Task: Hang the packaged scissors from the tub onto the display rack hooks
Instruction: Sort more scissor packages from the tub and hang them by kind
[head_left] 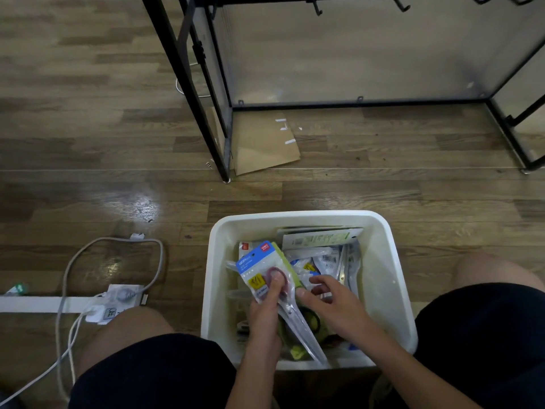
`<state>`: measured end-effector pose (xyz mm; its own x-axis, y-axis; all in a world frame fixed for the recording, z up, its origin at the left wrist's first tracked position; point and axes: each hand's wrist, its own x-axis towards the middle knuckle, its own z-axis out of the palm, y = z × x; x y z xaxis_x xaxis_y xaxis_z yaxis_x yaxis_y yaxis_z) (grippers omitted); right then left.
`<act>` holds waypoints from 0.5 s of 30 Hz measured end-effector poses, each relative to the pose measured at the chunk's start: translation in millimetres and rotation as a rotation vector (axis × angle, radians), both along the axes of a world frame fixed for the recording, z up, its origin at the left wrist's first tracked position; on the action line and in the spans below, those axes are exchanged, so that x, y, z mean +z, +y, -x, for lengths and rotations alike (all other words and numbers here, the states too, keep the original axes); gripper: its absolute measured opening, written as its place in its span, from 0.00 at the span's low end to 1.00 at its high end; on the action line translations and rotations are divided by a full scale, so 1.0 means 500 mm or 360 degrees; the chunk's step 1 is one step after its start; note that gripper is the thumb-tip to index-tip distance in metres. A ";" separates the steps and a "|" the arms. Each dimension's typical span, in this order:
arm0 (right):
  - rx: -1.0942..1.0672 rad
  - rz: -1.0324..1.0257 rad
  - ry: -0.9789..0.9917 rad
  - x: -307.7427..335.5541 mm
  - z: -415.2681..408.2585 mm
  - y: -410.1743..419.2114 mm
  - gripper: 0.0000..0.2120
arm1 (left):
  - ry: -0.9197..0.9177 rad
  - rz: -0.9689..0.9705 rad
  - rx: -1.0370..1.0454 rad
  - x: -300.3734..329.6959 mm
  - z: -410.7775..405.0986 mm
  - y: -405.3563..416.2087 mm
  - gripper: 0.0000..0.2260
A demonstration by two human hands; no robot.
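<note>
In the white tub (383, 290) on the floor, one scissors pack (265, 278) with a blue header is pinched in the left hand (267, 314), thumb on the front, lifted a bit above the pile. The right hand (333, 305) has loose, spread fingers rummaging in the other packs (324, 249), holding nothing as far as I can see. The rack (188, 69) stands well apart, and the couple of hooks (317, 7) visible are bare, so basically nothing's hung yet. Most of the rack is cut off up top, so can't say for the rest.

Dim, floor (141, 202) glare, wide-angle edge distortion
</note>
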<state>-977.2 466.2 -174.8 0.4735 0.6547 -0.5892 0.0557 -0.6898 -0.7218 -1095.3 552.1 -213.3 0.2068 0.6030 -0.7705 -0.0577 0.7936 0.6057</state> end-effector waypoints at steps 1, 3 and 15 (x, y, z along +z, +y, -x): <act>0.0000 -0.0014 0.0037 0.000 -0.002 0.001 0.20 | -0.0029 -0.0005 -0.0010 0.002 -0.003 0.001 0.26; 0.0000 -0.0025 0.0043 0.001 -0.007 0.002 0.20 | -0.0080 -0.0005 -0.0055 0.013 -0.007 0.006 0.30; -0.0244 -0.0088 0.0240 0.253 -0.033 0.003 0.26 | -0.0001 -0.0033 -0.0211 0.279 -0.052 0.030 0.47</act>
<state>-960.8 467.7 -48.3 0.4795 0.6152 -0.6258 -0.1584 -0.6408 -0.7512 -1069.5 567.2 -73.7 0.2862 0.5864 -0.7578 0.0463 0.7815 0.6222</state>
